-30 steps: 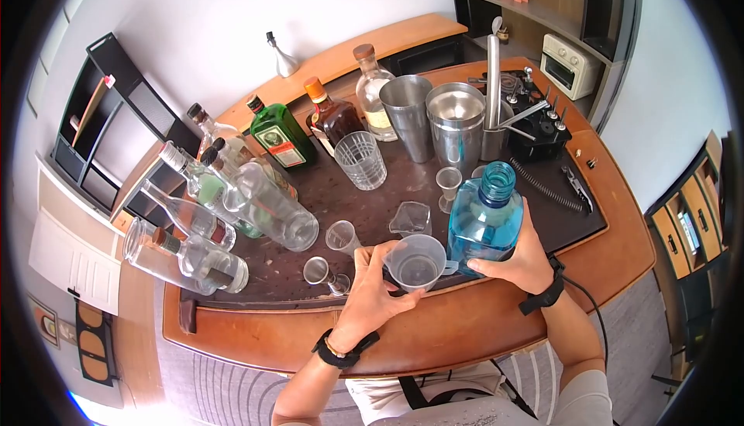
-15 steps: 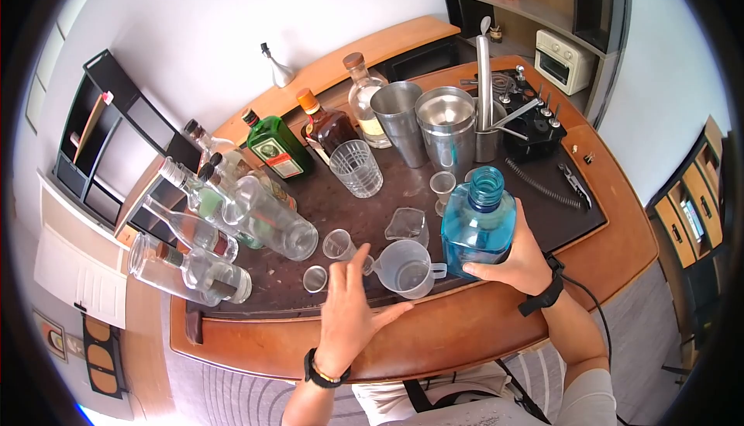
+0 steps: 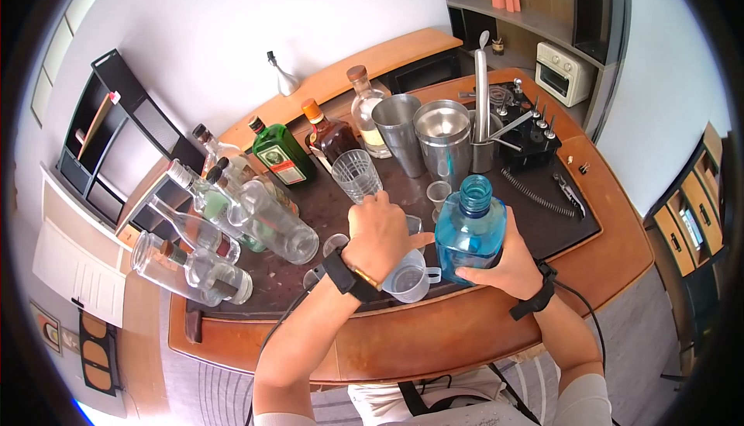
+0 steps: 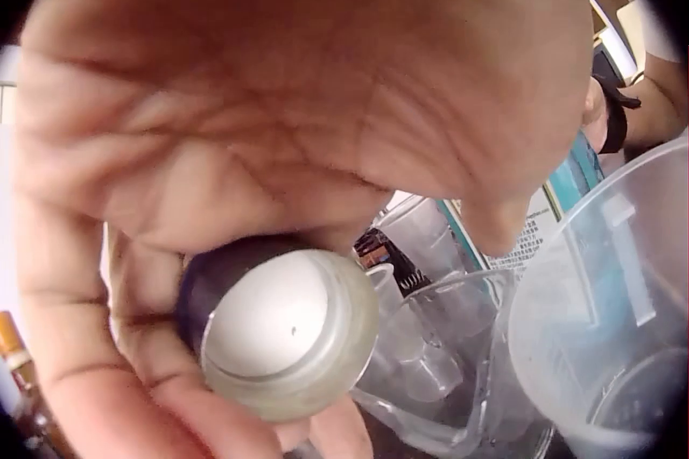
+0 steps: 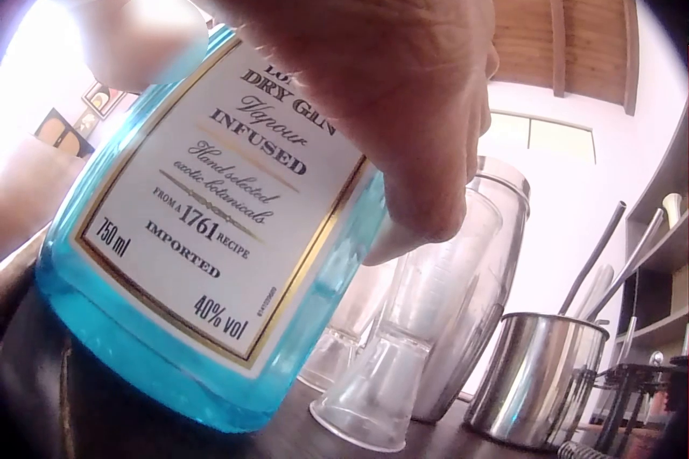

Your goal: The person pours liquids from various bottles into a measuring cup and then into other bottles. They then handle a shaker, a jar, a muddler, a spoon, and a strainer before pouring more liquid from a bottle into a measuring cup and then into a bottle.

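Note:
My right hand (image 3: 505, 265) grips the blue gin bottle (image 3: 470, 234), which stands uncapped near the table's front edge; its white label (image 5: 221, 190) fills much of the right wrist view. Palm down, my left hand (image 3: 378, 232) is over the table just left of the bottle. Its curled fingers hold a dark bottle cap (image 4: 289, 328) with a white inside, visible only in the left wrist view. Below that hand stands a clear plastic measuring cup (image 3: 408, 282) with a handle. A clear angular mixing glass (image 4: 441, 427) is behind it, mostly hidden by the hand in the head view.
Several clear bottles (image 3: 271, 224) crowd the left side, with a green bottle (image 3: 280, 151) and a cut-glass tumbler (image 3: 357, 176) farther back. Metal shaker tins (image 3: 443, 143) and a small jigger (image 3: 439, 192) stand beyond the blue bottle. A corkscrew (image 3: 570, 196) lies at right.
My left hand let go of the measuring cup, drew back to its left, then swung up and forward over the cups with its palm turned down. My right hand kept its grip on the bottle.

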Action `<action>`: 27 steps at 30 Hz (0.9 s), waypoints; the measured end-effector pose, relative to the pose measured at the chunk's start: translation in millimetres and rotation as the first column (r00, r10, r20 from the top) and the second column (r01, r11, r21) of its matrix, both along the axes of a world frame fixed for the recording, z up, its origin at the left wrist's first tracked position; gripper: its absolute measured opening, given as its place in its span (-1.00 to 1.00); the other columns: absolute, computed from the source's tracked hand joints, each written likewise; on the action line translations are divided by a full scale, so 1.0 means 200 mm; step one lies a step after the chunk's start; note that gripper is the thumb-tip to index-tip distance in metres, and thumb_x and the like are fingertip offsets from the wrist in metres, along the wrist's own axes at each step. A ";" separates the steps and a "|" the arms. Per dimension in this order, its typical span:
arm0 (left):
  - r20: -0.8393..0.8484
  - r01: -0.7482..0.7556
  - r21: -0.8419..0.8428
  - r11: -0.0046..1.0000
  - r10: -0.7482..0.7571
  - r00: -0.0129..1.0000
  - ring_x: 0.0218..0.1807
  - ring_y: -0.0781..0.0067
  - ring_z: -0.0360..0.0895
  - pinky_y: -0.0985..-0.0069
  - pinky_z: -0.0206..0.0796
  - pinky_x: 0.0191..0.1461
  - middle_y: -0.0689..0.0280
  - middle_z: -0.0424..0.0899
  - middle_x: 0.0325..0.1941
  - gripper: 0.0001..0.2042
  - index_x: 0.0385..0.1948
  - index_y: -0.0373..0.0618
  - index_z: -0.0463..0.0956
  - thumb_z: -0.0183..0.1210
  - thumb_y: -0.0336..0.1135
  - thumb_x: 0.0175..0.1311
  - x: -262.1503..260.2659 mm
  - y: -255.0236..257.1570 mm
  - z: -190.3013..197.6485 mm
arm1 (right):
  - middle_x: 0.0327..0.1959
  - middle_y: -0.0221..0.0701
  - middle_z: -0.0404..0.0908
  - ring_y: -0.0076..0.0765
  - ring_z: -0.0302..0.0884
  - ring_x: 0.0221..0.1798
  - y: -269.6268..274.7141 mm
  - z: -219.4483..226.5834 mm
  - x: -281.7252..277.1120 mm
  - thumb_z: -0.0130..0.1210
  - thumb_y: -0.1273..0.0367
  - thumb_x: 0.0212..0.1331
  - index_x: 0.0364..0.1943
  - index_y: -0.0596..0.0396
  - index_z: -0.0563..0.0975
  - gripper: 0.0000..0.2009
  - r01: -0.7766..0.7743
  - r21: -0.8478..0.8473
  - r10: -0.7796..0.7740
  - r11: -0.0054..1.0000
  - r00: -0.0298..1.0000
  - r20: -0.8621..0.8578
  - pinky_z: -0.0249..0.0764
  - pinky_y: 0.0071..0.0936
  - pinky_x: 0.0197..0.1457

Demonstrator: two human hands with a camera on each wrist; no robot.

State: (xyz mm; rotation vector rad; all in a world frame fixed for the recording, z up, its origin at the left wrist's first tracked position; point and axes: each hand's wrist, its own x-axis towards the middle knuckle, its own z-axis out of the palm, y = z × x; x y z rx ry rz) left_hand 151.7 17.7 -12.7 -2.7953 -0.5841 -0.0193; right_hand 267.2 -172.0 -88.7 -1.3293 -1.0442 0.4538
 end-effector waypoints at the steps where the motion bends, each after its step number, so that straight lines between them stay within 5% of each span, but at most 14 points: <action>1: -0.023 0.008 -0.010 1.000 -0.008 1.000 -0.11 0.21 0.65 0.30 0.53 -0.17 0.20 0.64 -0.19 -0.41 -0.34 -0.21 0.72 0.32 0.27 -0.01 0.01 0.00 -0.01 | 0.20 -0.24 0.41 -0.30 0.37 0.28 0.00 0.00 0.00 0.52 0.38 -0.15 0.29 0.15 0.16 -0.11 -0.003 -0.003 0.003 1.000 1.000 -0.018 0.28 -0.28 0.39; 7: -0.045 -0.047 -0.133 0.990 0.042 0.998 -0.08 0.08 0.67 0.21 0.54 -0.11 0.11 0.64 -0.17 -0.40 -0.34 -0.27 0.71 0.35 0.22 -0.07 0.05 0.08 0.00 | 0.21 -0.29 0.39 -0.33 0.34 0.29 0.00 0.00 0.00 0.52 0.39 -0.17 0.30 0.12 0.16 -0.09 -0.011 -0.010 0.011 1.000 0.998 -0.054 0.23 -0.27 0.41; 16: -0.006 -0.143 -0.082 0.986 0.143 0.990 -0.08 0.06 0.66 0.17 0.53 -0.10 0.09 0.63 -0.14 -0.44 -0.33 -0.23 0.72 0.35 0.20 -0.05 0.14 0.29 -0.06 | 0.20 -0.21 0.42 -0.28 0.39 0.28 -0.01 0.02 -0.01 0.51 0.39 -0.14 0.30 0.16 0.14 -0.10 -0.007 -0.018 0.007 1.000 1.000 -0.028 0.28 -0.27 0.39; 22: 0.108 -0.063 0.029 0.998 0.060 0.992 -0.05 0.11 0.60 0.21 0.53 -0.10 0.15 0.56 -0.15 -0.36 -0.03 -0.21 0.60 0.42 0.11 -0.08 0.08 0.25 -0.04 | 0.20 -0.29 0.40 -0.33 0.35 0.29 0.00 0.01 -0.01 0.52 0.39 -0.17 0.30 0.12 0.15 -0.09 -0.012 -0.018 0.011 1.000 0.998 -0.066 0.24 -0.28 0.41; 27: 0.366 0.135 -0.137 0.981 -0.077 0.928 -0.12 0.12 0.55 0.25 0.46 -0.12 0.19 0.49 -0.19 -0.25 0.16 -0.12 0.47 0.46 0.09 -0.08 -0.22 0.03 0.15 | 0.21 -0.28 0.39 -0.33 0.34 0.30 -0.01 0.01 0.00 0.52 0.39 -0.16 0.31 0.13 0.15 -0.09 -0.017 -0.017 0.016 1.000 0.998 -0.060 0.24 -0.28 0.41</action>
